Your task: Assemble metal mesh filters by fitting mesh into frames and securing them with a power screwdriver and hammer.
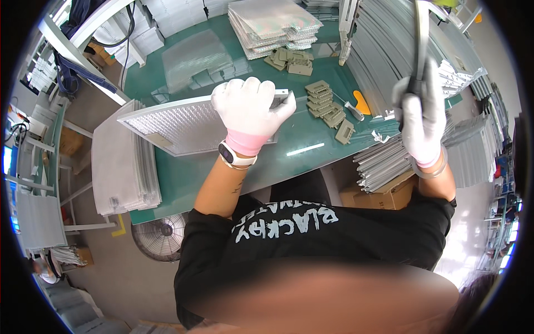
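My left hand (247,108), in a white glove with a pink cuff, is closed over the upper edge of a framed mesh panel (192,122). The panel has a silvery frame and leans at a tilt above the green table, a small tan piece near its lower left. Off to the right, my gloved right hand (423,119) is raised, its fingers closed around a long grey-and-black bar (418,55) that points up and away. Blur hides what kind of tool or part that is. Between my hands, olive plastic pieces (325,106) lie on the table in an overlapping row.
The green table (300,158) bears a screwdriver (354,110), a yellow-orange piece (361,103), more olive pieces (292,61) and stacked mesh sheets (272,28). More sheets (122,161) overhang its left edge. Grey strips (384,50) are stacked at right. A fan (162,236) stands below.
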### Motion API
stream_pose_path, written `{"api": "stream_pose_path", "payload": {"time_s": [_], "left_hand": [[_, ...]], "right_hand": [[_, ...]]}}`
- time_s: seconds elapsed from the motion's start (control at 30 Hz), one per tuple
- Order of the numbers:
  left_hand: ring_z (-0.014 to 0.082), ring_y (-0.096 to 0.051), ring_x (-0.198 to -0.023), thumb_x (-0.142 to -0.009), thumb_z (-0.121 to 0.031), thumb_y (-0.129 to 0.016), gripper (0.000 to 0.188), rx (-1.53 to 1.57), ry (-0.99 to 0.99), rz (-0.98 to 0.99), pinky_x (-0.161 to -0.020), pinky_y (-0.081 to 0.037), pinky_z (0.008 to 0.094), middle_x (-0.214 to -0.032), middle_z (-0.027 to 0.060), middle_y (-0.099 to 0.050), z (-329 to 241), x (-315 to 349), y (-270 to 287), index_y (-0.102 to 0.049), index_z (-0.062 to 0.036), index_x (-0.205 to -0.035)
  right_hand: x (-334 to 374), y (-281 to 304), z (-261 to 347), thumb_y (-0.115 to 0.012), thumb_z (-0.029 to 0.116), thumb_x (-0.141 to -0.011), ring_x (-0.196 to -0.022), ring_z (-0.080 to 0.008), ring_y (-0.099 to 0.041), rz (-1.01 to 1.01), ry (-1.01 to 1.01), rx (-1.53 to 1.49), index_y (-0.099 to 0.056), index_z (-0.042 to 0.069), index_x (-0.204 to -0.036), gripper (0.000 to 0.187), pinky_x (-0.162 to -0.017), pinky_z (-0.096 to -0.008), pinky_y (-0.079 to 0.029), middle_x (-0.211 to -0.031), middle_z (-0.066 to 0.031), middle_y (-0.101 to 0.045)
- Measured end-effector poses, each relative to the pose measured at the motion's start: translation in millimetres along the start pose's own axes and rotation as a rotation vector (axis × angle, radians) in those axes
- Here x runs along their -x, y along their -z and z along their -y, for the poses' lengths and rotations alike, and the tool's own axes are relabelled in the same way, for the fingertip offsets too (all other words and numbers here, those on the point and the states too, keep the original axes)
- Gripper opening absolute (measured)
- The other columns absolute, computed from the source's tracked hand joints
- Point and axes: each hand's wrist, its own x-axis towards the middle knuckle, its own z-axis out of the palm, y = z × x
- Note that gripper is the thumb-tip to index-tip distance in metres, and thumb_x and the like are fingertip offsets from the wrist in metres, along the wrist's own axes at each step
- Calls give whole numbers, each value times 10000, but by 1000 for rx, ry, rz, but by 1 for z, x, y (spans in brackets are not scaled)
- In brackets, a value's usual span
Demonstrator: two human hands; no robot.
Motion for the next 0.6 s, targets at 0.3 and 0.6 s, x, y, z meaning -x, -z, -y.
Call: {"api": "stream_pose_path", "payload": {"time_s": [0.3, 0.6], "left_hand": [[208, -494, -648, -609, -367, -776, 293, 17, -36, -37, -673, -380, 394, -649, -9, -471, 4, 3, -4, -549, -187, -653], [204, -492, -629, -624, -322, -769, 262, 76, -62, -61, -662, -377, 390, -639, -11, -470, 3, -4, -9, -550, -182, -665]], "right_hand": [[0, -2, 1, -536, 137, -988, -627, -190, -585, 337, 70, 332, -421, -6, -1441, 489, -607, -301, -484, -823, -100, -617], [56, -60, -60, -568, 97, -902, -736, -370, -646, 554, -342, 241, -408, 173, -1474, 599, -683, -444, -514, -829, -213, -641]]}}
